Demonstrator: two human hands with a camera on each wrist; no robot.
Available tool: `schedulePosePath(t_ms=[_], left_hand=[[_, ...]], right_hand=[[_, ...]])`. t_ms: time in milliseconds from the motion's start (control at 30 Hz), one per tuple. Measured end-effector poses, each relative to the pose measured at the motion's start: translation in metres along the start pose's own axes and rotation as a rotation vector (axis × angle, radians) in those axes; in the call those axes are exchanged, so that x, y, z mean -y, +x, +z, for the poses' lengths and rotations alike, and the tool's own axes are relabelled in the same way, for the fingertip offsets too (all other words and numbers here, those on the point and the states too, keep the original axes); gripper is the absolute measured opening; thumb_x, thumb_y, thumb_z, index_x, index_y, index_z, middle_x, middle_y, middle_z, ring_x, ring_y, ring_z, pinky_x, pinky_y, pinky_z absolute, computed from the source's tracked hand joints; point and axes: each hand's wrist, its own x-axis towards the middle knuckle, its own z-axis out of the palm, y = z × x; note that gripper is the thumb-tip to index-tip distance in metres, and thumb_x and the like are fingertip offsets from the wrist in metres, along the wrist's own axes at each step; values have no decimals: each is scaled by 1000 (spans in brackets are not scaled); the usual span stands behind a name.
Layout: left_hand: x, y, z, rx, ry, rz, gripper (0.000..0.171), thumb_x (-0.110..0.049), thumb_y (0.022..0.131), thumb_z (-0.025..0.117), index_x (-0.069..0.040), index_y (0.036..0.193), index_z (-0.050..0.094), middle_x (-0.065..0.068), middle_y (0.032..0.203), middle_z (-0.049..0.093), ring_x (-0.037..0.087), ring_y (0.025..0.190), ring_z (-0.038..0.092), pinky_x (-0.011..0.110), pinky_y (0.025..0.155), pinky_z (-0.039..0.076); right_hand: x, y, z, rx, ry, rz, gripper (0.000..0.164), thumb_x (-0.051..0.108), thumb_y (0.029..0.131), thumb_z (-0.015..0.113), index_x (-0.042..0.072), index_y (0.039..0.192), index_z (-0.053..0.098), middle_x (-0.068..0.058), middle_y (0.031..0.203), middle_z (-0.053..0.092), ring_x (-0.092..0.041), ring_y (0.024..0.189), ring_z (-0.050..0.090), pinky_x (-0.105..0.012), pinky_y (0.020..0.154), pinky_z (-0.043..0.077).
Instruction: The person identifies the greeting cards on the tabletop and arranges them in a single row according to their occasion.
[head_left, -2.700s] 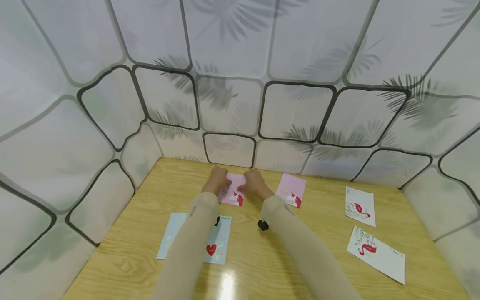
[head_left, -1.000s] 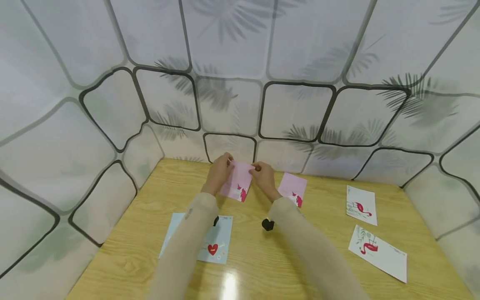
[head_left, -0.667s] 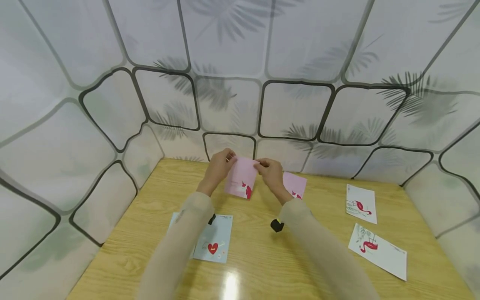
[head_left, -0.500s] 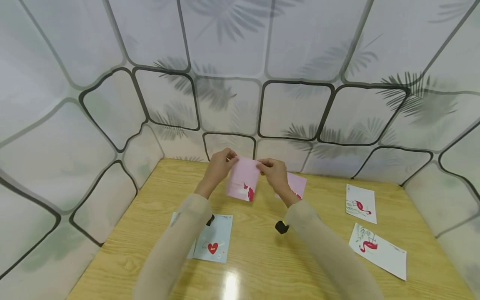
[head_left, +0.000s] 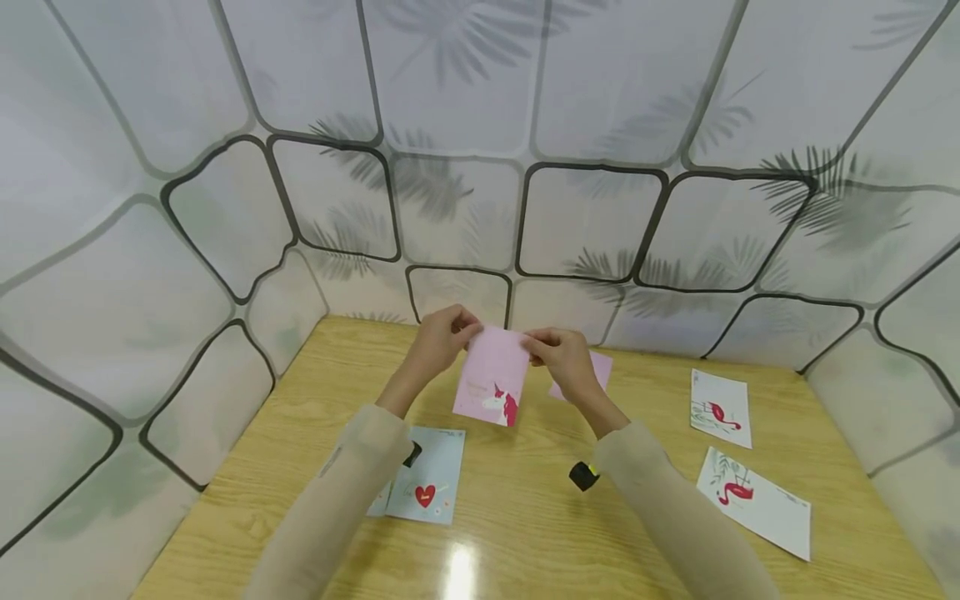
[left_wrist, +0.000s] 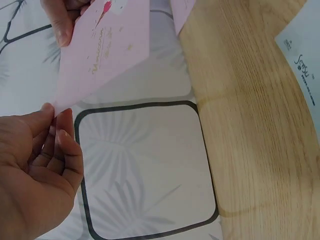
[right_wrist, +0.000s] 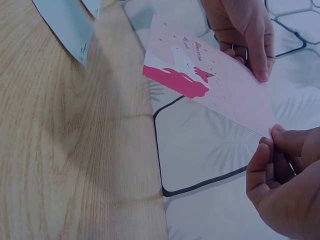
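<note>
A pink unicorn card [head_left: 491, 375] is held up off the table by its two top corners. My left hand [head_left: 444, 337] pinches the top left corner between thumb and fingers; the left wrist view shows the thumb [left_wrist: 42, 117] at the very corner of the card. At the other top corner my right hand [head_left: 564, 358] pinches likewise, its thumb and index finger meeting on the paper in the right wrist view [right_wrist: 287, 165]. The unicorn's white head and red mane face me at the lower right. Behind my right hand a second pink card [head_left: 602, 367] lies partly hidden.
Light blue cards with a red heart [head_left: 438, 475] lie at the front left of the wooden table [head_left: 525, 533], partly under my left sleeve in view. Two white flamingo cards [head_left: 722, 408] lie to the right. A patterned fabric wall [head_left: 465, 208] closes the back and sides.
Both hands took the left pink card by its top corners, lifted it from the table and brought it slightly right and nearer. Its front now faces me more flatly.
</note>
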Motion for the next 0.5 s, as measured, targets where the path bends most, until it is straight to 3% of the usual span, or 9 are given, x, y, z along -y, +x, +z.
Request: schedulePosePath(t_ms=[500], left_hand=[[-14, -28, 2, 62, -87, 13, 11, -13, 101, 69, -3, 100, 71, 4, 85, 70, 16, 70, 65, 29, 64, 56]], right_hand=[[1, -33, -12, 45, 79, 5, 27, 9, 97, 74, -13, 112, 72, -3, 84, 72, -12, 71, 65, -26, 69, 59]])
